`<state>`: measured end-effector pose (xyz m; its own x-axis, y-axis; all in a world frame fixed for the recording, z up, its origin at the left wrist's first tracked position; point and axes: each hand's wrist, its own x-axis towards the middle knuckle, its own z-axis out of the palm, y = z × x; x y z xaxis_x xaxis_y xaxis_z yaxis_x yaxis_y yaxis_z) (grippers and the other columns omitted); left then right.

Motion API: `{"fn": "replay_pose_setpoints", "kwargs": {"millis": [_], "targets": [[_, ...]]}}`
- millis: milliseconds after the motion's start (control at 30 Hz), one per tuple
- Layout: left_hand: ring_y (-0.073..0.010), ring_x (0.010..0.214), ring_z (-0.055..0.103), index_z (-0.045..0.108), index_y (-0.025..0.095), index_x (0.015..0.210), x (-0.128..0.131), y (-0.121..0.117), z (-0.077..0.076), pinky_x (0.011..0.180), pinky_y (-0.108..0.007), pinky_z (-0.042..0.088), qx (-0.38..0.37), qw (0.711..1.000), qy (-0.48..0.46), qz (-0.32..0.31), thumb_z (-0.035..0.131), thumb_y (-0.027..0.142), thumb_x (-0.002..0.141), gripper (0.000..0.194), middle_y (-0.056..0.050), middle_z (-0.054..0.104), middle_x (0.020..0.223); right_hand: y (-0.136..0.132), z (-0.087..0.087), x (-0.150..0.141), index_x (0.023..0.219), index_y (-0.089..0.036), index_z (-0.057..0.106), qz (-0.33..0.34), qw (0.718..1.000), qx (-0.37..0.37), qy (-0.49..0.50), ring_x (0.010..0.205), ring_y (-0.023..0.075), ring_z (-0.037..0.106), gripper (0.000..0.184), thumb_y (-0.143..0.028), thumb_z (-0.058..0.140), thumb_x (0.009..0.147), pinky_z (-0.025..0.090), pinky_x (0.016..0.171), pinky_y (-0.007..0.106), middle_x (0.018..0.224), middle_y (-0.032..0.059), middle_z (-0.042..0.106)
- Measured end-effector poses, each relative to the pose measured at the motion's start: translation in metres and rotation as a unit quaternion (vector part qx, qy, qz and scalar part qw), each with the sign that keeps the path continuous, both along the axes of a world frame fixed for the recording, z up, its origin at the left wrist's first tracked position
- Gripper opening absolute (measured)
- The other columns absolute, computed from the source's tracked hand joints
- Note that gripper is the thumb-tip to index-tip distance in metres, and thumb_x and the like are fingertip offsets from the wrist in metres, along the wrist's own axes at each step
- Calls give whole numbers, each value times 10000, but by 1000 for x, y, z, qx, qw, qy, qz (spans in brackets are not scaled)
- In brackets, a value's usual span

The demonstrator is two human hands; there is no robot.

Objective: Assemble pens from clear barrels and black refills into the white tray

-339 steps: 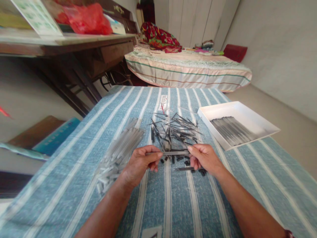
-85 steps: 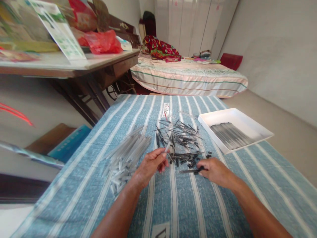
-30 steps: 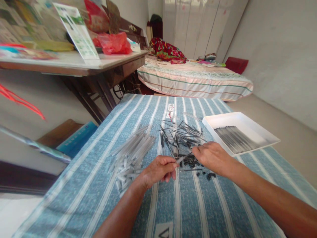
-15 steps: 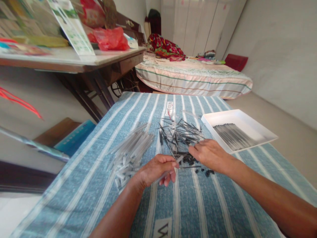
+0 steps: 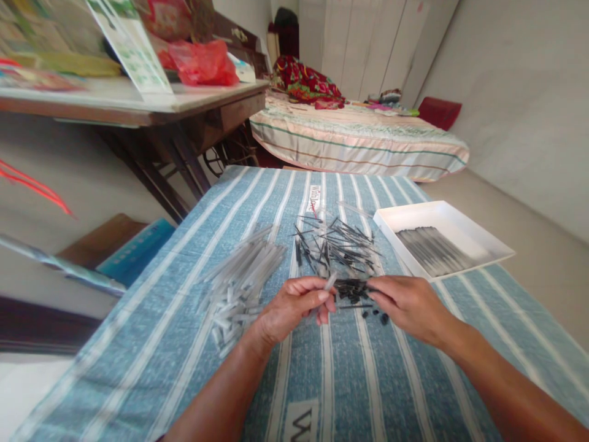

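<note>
The premises appeared to be a home bedroom. A bed (image 5: 359, 123) with a striped sheet (image 5: 391, 147) stood at the upper centre of the frame, a red flowered blanket (image 5: 304, 83) heaped on it. Tall pale cabinet doors (image 5: 359, 49) rose behind. At upper left, a wooden desk (image 5: 115, 98) bore a red plastic bag (image 5: 205, 64). A striped tablecloth (image 5: 142, 331) lay at lower centre.
</note>
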<state>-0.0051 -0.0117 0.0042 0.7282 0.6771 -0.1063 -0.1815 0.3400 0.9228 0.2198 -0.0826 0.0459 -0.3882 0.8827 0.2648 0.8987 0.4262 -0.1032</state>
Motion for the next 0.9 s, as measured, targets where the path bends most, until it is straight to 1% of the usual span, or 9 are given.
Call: {"fn": "replay_pose_setpoints", "kwargs": {"millis": [100,167,367,500,567,667,733,833,900], "targets": [[-99,484,573,631,116,844,1,-1,2,474,-215,429,-20,1000,-18,-4,646,295,749,203,-38,665,676,0,-16,6,777,-185,619,-33,986,-135,-97,716,182,615,140,-184,492,834,399,605,252,754,42,648],[-93,464,565,634,112,844,2,-2,2,461,-209,423,-27,999,-21,-11,645,282,751,195,-39,664,664,0,-24,4,749,-172,621,-41,972,-181,-145,727,202,624,153,-158,485,819,400,601,262,770,59,650],[-78,411,538,637,106,852,3,-2,-1,410,-190,388,-27,999,-9,-18,618,262,775,176,-38,661,638,4,-32,-6,761,-131,614,-37,967,-199,-155,707,208,628,218,-26,424,746,387,582,265,781,99,653],[-75,409,535,635,105,845,3,-3,-3,403,-187,384,-29,999,2,-21,615,264,777,173,-39,664,644,6,-30,-4,730,-164,578,-34,984,-174,31,632,147,574,161,-49,471,698,370,565,228,695,22,619],[-75,413,535,636,107,853,2,-2,-4,407,-188,388,-29,999,8,-27,614,270,779,181,-40,667,650,7,-29,-7,682,-172,558,-43,971,-170,165,551,110,519,126,-68,488,693,359,527,206,595,-19,562],[-72,420,533,639,110,863,2,-2,-5,415,-188,387,-28,999,17,-37,607,276,784,186,-40,669,653,9,-27,-16,667,-170,550,-60,919,-170,352,493,93,484,59,-121,538,696,361,481,194,532,-42,517],[-65,419,523,641,114,862,2,-2,-5,414,-183,378,-28,999,25,-38,604,278,787,184,-36,668,656,11,-28,-24,724,-166,574,-63,871,-172,456,513,102,524,16,-169,574,708,396,493,204,568,-30,562],[-58,418,511,641,115,865,1,-2,-4,409,-178,367,-27,998,31,-37,604,286,788,192,-33,665,657,14,-31,-34,879,-162,609,-66,802,-167,570,555,119,586,146,-239,561,766,460,538,235,666,5,641],[-60,419,510,638,112,868,1,-2,-3,404,-178,363,-25,999,31,-34,602,293,789,201,-37,664,656,17,-33,-39,915,-162,609,-74,773,-162,609,566,123,604,174,-276,537,804,481,553,246,689,21,663]]}}
